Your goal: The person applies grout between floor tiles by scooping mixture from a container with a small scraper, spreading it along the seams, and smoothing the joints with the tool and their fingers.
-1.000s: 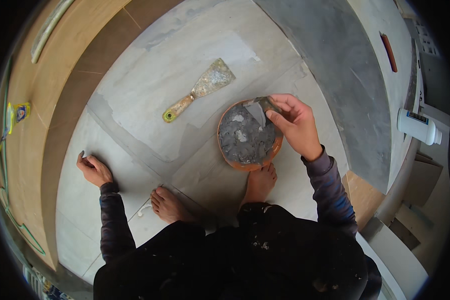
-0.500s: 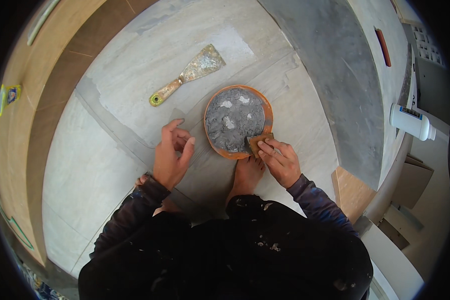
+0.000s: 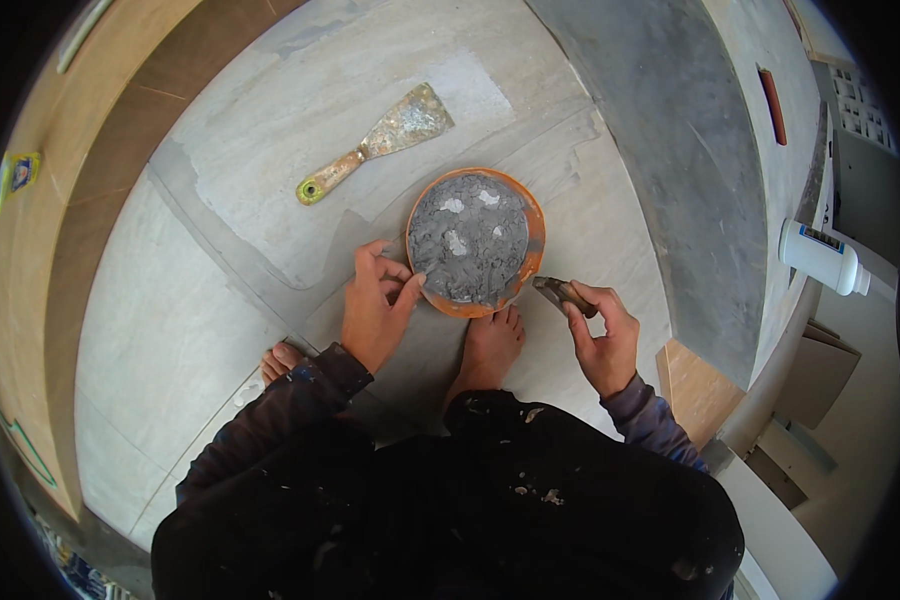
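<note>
An orange bowl (image 3: 537, 255) stands on the floor in front of me, filled with thick grey paste (image 3: 470, 245) that has several white patches on top. My right hand (image 3: 610, 345) pinches a small flat scraper (image 3: 567, 294), brownish with a dark grey smear on its end, just right of the bowl's lower rim. At the bowl's left side is my left hand (image 3: 375, 310), fingers bent and apart, the thumb tip at the rim; whether it presses on the rim I cannot tell. Beyond the bowl lies a worn putty knife (image 3: 375, 145), coated with dried material.
Pale floor tiles (image 3: 200, 370) with grey-filled joints lie beneath the bowl and my bare feet (image 3: 490, 350). A brown ledge (image 3: 110, 200) curves along the left, a grey wall (image 3: 670, 150) along the right. A white bottle (image 3: 820, 257) rests beyond that wall.
My right hand has drawn the scraper off the bowl's rim, out to the right, and turned it. The left hand has moved right to the bowl's edge.
</note>
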`<action>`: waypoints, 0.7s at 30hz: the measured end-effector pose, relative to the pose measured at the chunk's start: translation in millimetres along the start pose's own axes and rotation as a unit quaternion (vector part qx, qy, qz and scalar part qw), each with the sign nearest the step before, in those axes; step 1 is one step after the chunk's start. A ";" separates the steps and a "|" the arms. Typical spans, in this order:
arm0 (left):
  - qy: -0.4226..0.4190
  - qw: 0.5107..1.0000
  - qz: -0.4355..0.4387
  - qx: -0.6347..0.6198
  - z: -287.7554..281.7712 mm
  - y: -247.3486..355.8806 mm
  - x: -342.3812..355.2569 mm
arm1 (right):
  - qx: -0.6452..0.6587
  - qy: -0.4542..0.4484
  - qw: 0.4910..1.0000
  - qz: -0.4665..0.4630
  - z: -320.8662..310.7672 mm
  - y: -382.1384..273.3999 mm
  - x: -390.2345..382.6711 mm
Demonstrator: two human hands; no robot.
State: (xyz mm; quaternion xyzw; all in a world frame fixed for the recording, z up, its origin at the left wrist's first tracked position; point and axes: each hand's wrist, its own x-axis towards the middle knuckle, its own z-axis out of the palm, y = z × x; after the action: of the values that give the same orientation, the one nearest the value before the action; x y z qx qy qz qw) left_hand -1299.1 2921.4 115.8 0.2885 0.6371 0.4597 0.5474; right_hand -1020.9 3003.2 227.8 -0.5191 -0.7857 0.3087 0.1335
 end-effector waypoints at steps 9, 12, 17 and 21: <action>0.003 0.999 -0.026 -0.040 4.1 -4.5 -6.4 | -0.240 -0.197 0.931 -0.192 24.8 -26.1 50.6; -0.013 0.999 -0.036 -0.024 -8.7 -2.7 -6.8 | -0.210 -0.263 0.925 -0.174 34.8 -33.4 50.6; -0.017 0.999 -0.042 -0.018 -23.9 0.7 -4.5 | 0.063 -0.127 0.988 0.065 40.9 -29.3 66.9; -0.022 0.998 -0.044 -0.024 -24.9 -2.2 -2.3 | -0.001 -0.043 0.998 -0.040 55.3 -19.3 61.4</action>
State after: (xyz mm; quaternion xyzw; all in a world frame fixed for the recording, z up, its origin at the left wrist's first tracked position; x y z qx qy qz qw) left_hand -1322.2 2911.8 114.2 0.2567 0.6256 0.4440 0.5880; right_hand -1090.4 3034.0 190.3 -0.4738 -0.8111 0.3244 0.1113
